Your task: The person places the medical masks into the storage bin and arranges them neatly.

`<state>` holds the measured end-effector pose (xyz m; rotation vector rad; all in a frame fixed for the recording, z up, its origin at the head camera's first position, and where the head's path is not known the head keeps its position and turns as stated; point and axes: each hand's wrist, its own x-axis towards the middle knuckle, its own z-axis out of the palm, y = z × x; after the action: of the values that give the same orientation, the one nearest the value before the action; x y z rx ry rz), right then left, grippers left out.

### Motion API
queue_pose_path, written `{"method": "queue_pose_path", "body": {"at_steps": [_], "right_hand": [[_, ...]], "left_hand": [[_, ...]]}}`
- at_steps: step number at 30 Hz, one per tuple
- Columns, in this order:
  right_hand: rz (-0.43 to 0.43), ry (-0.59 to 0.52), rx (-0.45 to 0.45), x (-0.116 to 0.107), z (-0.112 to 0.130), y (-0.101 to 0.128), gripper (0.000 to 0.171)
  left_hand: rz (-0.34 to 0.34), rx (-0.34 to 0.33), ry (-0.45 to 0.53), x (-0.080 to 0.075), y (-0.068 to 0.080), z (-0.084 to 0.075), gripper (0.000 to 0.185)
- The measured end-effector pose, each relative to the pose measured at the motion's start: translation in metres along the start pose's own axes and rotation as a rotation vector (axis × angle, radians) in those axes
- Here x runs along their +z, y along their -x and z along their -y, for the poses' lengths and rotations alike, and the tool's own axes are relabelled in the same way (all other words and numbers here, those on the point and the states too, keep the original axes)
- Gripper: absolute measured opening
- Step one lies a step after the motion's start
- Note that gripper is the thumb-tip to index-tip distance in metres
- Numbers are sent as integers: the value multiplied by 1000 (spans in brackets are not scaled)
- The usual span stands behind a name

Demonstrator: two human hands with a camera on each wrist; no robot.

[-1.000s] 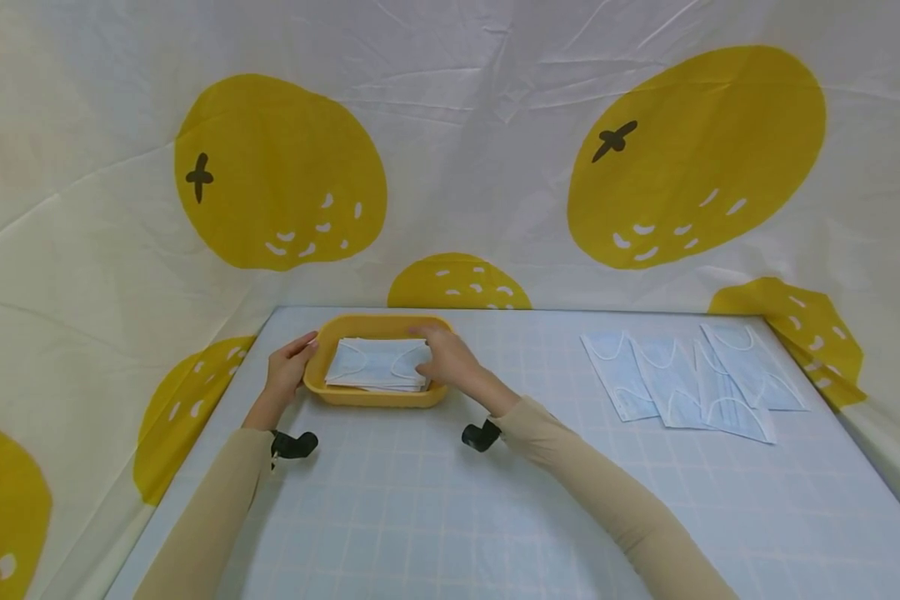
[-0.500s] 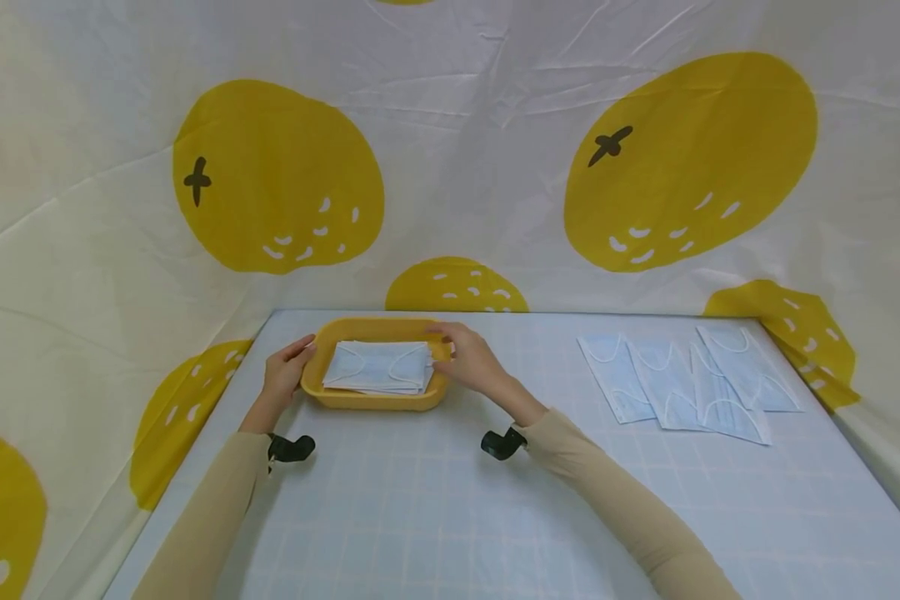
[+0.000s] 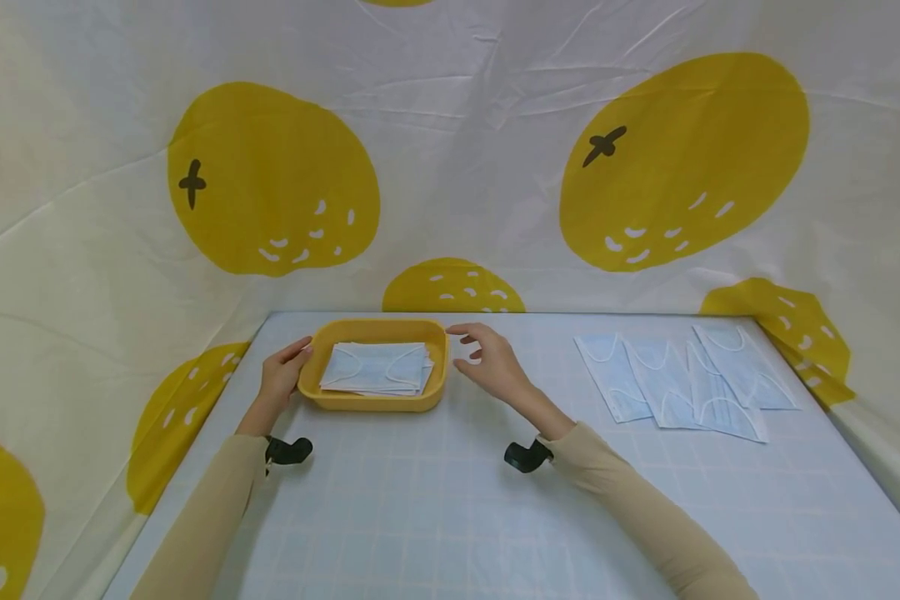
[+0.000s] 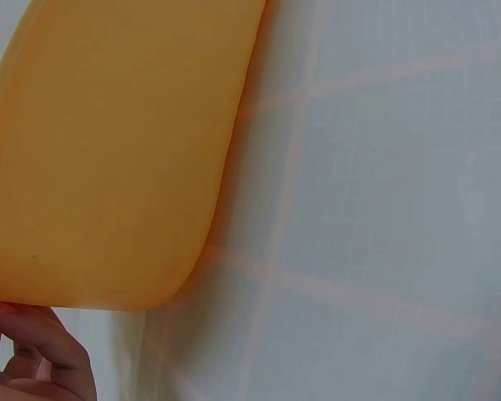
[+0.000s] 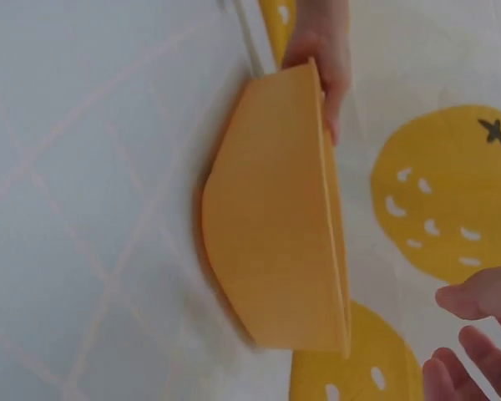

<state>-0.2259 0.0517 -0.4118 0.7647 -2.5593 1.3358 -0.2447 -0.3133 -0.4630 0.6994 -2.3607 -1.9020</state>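
A yellow plastic basin (image 3: 371, 403) stands near the table's back left, with a stack of light-blue face masks (image 3: 378, 367) lying flat inside. My left hand (image 3: 277, 382) grips the basin's left end, its thumb over the rim. The left wrist view shows curled fingers (image 4: 46, 342) against the basin's outer wall (image 4: 108, 167). To the right of the basin hovers my right hand (image 3: 498, 368), apart from it, fingers spread and holding nothing. In the right wrist view these fingertips (image 5: 459, 301) have a gap between them and the basin (image 5: 271, 209).
Several more face masks (image 3: 667, 385) lie partly overlapping on the right side of the table. A light-blue checked cloth (image 3: 390, 500) covers the tabletop. Behind it hangs a white curtain (image 3: 465, 167) printed with yellow fruit. A black wrist camera (image 3: 528, 457) juts below the right wrist.
My right hand has left the masks in the basin and moved right, past the rim. My left hand keeps its hold on the basin's left end.
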Motion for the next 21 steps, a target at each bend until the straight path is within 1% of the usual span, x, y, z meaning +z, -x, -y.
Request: {"method": "queue_pose_path", "body": {"at_steps": [5,14,17,21], "right_hand": [[-84,-26,-57,-9,-12,7,42],[-199,-25,-103,-24,-27,22,37],[-231,-21,-121,-28,-32,28,37],[-248,-47,-113,-37,-38,36,35]], "left_hand": [[-7,8,-14,-2,1,0,47],[-3,19,-21,-2,2,1,48],[-4,24,-16,-2,3,0,48],[0,41,-15,-1,5,0,49]]}}
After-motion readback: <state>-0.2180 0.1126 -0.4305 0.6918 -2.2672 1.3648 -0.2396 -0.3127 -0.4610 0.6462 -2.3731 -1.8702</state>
